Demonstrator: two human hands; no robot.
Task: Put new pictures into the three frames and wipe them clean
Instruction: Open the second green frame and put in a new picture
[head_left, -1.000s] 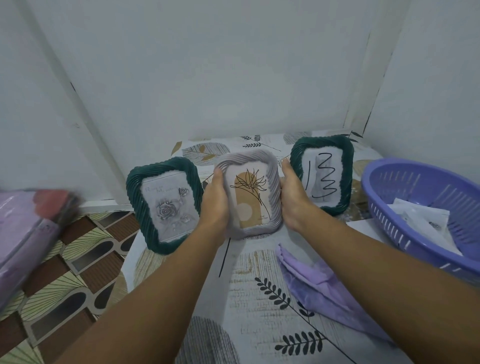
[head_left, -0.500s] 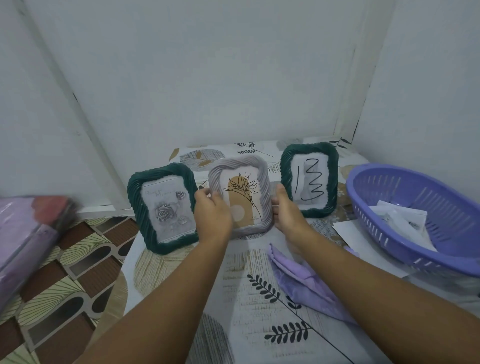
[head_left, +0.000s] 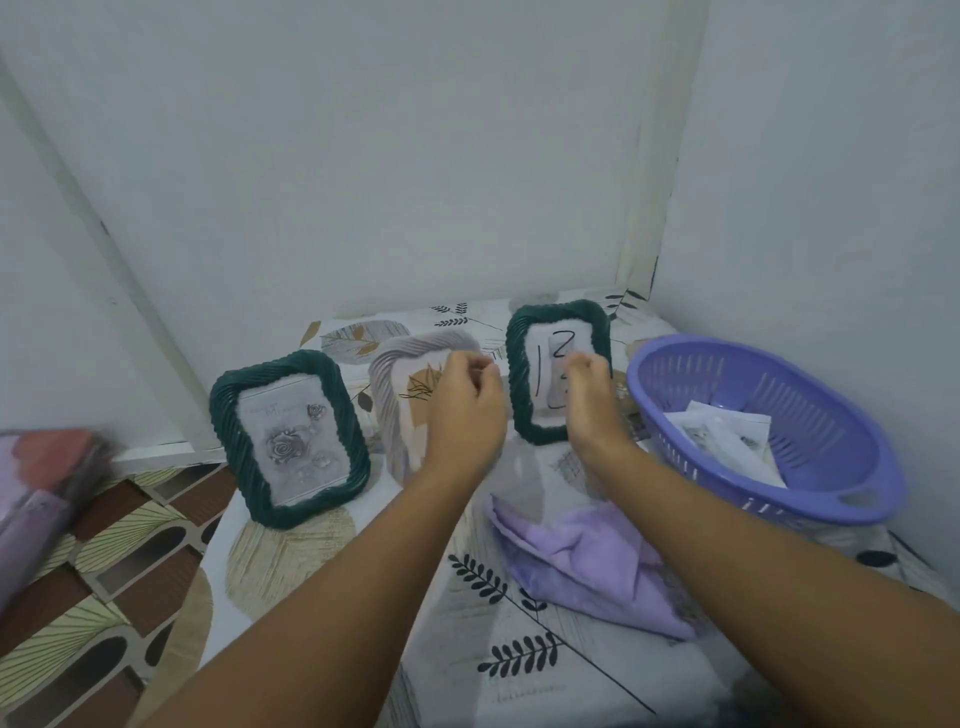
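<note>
Since both hands have let go of the grey ribbed picture frame (head_left: 402, 400), it now stands alone at centre frame, between the dark green ribbed frame with the rose print (head_left: 289, 437) at centre left and the green frame with the black squiggle (head_left: 557, 371) right of centre; all three look filled, so placing seems finished. The left hand (head_left: 465, 415) hovers before the grey frame, fingers loosely curled, holding nothing. The right hand (head_left: 589, 395), equally empty and relaxed, hangs before the squiggle frame, above the lilac cloth (head_left: 576, 556).

We see a purple plastic basket (head_left: 769, 431) at the right on the leaf-patterned table cover (head_left: 519, 649), white walls (head_left: 389, 156) behind, and a patterned floor (head_left: 104, 561) at the left.
</note>
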